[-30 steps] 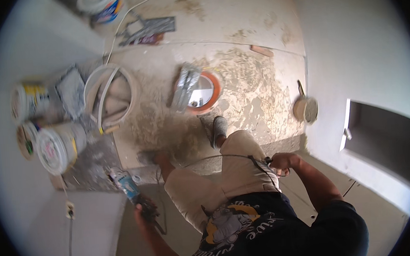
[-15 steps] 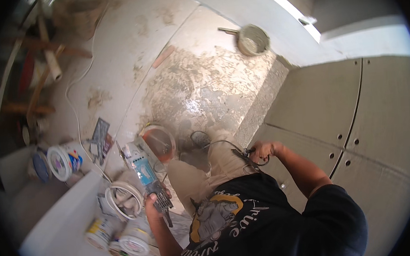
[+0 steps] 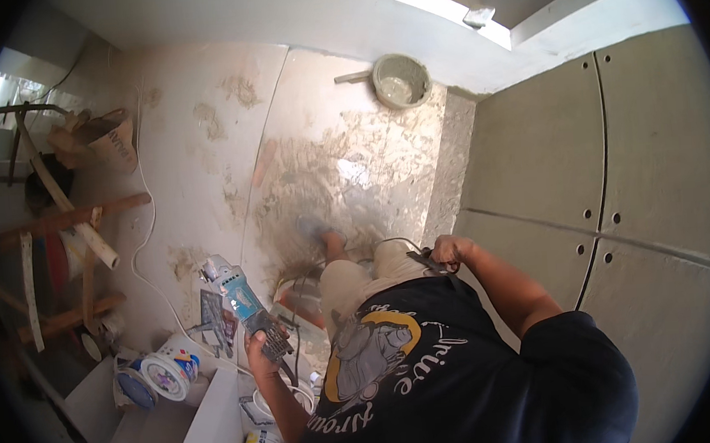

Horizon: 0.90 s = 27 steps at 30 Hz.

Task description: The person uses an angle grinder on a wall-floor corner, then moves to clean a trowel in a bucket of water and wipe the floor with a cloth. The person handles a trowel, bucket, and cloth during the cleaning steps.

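Observation:
In my left hand (image 3: 260, 353) is an angle grinder (image 3: 246, 301) with a teal body, a grey metal head and a black rear handle; my fingers are closed round the handle. The tool points forward, above the floor. Near my right hip, my right hand (image 3: 453, 250) is closed on a dark power cord (image 3: 426, 258), bunched partly in the fist; its end is hidden. Whether this cord runs to the grinder I cannot tell. One foot (image 3: 312, 226) shows on the dusty, mortar-smeared floor (image 3: 383, 158).
Grey panels (image 3: 531, 147) with round holes line the right. A grey bucket (image 3: 401, 81) with a handle stands ahead near the wall. To the left lie wooden pieces (image 3: 75, 224), a paper sack (image 3: 115, 139), a white cord (image 3: 144, 244) and paint pails (image 3: 168, 374). An orange-rimmed tub (image 3: 301, 298) sits close by.
My body has moved forward, with one foot now stepping ahead. The pails and tub have slid lower in view. Both hands keep their holds on the grinder and the cord.

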Tool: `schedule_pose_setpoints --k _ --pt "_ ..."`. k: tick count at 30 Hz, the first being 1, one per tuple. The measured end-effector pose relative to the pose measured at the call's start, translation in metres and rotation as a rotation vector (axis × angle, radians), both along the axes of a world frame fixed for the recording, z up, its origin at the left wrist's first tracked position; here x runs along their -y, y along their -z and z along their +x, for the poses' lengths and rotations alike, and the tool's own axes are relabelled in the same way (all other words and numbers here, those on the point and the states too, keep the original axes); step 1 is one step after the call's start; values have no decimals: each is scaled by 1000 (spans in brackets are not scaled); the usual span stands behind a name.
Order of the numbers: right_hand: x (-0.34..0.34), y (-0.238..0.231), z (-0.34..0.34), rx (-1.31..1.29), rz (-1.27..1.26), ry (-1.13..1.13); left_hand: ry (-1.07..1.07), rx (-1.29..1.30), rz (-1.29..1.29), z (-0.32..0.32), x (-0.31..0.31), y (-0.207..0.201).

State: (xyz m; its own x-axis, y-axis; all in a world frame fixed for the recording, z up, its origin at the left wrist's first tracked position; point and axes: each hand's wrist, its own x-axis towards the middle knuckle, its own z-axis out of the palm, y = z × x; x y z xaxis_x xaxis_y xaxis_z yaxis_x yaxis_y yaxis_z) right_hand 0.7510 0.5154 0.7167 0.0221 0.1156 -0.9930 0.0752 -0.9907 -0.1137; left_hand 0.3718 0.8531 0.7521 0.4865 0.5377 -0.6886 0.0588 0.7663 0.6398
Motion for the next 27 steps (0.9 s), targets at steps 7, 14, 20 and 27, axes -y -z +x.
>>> schedule_pose_setpoints --k 7,14,20,27 --pt "-22 34 86 -64 27 570 242 -53 -12 95 -102 27" --pt "-79 32 163 -272 72 1045 294 -11 -56 220 -199 29" --pt "-210 5 306 -230 339 1154 66 7 9 293 -264 -19" --pt "-441 -53 439 -314 657 828 -199 -17 147 302 -296 -71"
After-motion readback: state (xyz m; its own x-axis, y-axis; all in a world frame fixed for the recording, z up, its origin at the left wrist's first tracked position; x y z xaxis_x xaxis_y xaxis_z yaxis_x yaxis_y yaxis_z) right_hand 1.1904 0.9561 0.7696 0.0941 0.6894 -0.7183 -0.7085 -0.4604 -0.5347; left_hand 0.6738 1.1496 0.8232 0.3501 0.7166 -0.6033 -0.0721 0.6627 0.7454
